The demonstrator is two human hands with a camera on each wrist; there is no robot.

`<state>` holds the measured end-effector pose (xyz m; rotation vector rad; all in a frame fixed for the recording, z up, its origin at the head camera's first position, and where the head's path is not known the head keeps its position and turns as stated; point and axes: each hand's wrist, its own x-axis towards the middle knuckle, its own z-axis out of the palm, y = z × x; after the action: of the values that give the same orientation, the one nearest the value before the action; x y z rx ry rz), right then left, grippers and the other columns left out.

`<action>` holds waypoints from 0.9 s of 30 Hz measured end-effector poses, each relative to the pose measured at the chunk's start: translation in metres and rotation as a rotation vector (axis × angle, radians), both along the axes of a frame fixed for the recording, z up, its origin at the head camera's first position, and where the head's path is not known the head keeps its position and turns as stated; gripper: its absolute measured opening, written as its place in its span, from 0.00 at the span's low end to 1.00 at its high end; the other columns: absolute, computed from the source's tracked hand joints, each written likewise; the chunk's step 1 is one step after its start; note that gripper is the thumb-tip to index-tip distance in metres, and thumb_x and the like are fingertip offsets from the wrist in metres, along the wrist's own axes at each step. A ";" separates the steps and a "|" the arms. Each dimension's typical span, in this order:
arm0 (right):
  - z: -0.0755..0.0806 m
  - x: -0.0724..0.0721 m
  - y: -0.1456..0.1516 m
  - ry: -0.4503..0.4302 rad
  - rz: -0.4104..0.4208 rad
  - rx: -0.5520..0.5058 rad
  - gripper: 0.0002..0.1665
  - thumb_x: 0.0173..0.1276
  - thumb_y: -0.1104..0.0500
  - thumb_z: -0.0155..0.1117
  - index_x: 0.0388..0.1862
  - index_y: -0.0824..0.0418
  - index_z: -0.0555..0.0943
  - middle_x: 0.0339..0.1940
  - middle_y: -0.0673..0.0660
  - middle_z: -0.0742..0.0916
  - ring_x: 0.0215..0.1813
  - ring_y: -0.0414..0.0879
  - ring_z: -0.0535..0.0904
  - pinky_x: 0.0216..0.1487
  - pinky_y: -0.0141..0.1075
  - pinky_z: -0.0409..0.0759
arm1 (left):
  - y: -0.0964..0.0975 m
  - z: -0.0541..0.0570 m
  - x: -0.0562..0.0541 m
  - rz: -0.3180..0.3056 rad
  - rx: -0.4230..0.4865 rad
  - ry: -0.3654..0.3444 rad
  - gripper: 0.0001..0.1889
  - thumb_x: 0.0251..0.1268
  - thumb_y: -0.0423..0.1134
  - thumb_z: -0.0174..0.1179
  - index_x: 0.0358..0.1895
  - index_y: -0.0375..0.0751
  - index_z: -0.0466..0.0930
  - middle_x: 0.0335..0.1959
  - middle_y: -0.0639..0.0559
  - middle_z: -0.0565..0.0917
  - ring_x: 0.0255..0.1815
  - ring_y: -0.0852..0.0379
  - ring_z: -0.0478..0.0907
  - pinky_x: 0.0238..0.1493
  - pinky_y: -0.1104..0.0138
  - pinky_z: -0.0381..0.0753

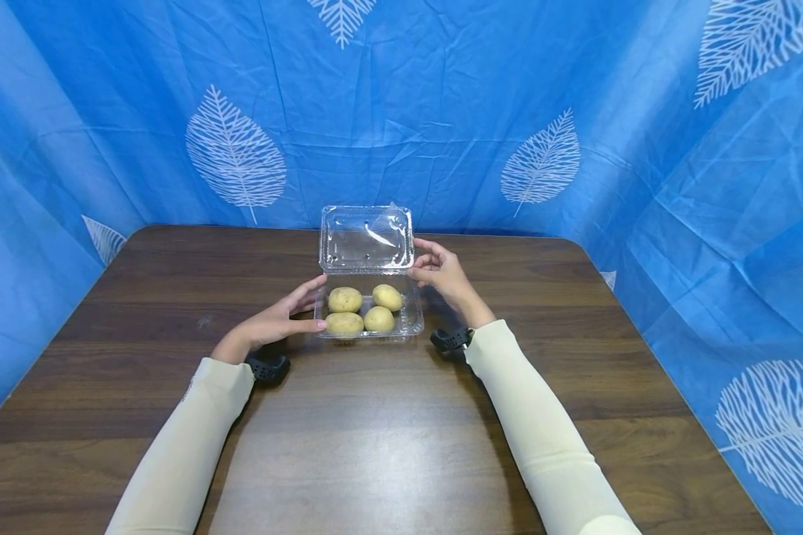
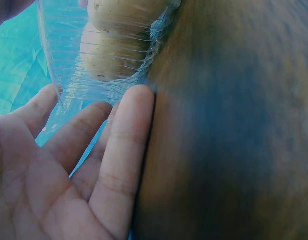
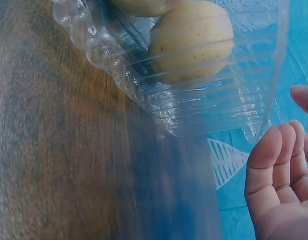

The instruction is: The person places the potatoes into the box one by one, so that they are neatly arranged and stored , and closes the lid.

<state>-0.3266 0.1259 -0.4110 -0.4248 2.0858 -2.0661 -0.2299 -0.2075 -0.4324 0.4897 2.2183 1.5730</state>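
Observation:
A clear plastic clamshell container [image 1: 411,316] sits on the table with its lid [image 1: 368,238] raised at the back. Inside its base lie several yellow potatoes, one potato [image 1: 387,297] at the back right. My left hand [image 1: 277,318] holds the left side, thumb at the front corner rim; in the left wrist view its fingers [image 2: 126,135] lie along the ribbed outer wall. At the back right corner, my right hand [image 1: 444,275] touches the lid's edge near the hinge. The right wrist view shows its fingers [image 3: 266,155] bent by the rim, thumb apart from them.
The brown wooden table [image 1: 401,446] extends on all sides of the container. Behind it and to the sides hangs a blue curtain [image 1: 442,111] with white leaf prints. A black strap device [image 1: 450,340] is on each wrist.

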 end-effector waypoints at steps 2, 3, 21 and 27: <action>-0.002 -0.001 0.001 -0.023 -0.007 -0.008 0.43 0.67 0.81 0.63 0.81 0.74 0.66 0.32 0.48 0.82 0.33 0.37 0.80 0.33 0.27 0.82 | 0.000 0.000 0.000 0.002 -0.001 -0.001 0.54 0.77 0.42 0.69 0.90 0.41 0.36 0.89 0.32 0.44 0.87 0.26 0.46 0.80 0.29 0.53; -0.002 -0.001 0.001 -0.035 -0.011 -0.012 0.43 0.67 0.81 0.63 0.81 0.74 0.67 0.32 0.48 0.82 0.33 0.37 0.80 0.33 0.27 0.83 | 0.001 0.000 0.000 0.003 -0.001 -0.002 0.54 0.77 0.42 0.69 0.90 0.41 0.36 0.89 0.32 0.44 0.87 0.26 0.46 0.80 0.29 0.53; -0.006 -0.008 0.005 -0.192 0.020 -0.023 0.52 0.66 0.82 0.64 0.87 0.65 0.60 0.38 0.53 0.79 0.33 0.39 0.82 0.34 0.28 0.84 | 0.001 0.001 0.000 0.000 -0.002 -0.003 0.54 0.76 0.42 0.69 0.90 0.41 0.36 0.89 0.32 0.43 0.87 0.26 0.46 0.80 0.29 0.52; -0.008 -0.010 0.006 -0.219 0.057 0.012 0.52 0.67 0.82 0.63 0.88 0.65 0.59 0.40 0.53 0.78 0.34 0.40 0.83 0.36 0.29 0.85 | 0.001 0.000 0.000 0.004 0.003 -0.011 0.54 0.76 0.42 0.69 0.90 0.42 0.37 0.90 0.32 0.44 0.87 0.27 0.46 0.80 0.29 0.52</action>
<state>-0.3370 0.1320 -0.4191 -0.2407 1.9358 -1.9682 -0.2298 -0.2067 -0.4327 0.4768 2.2109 1.5775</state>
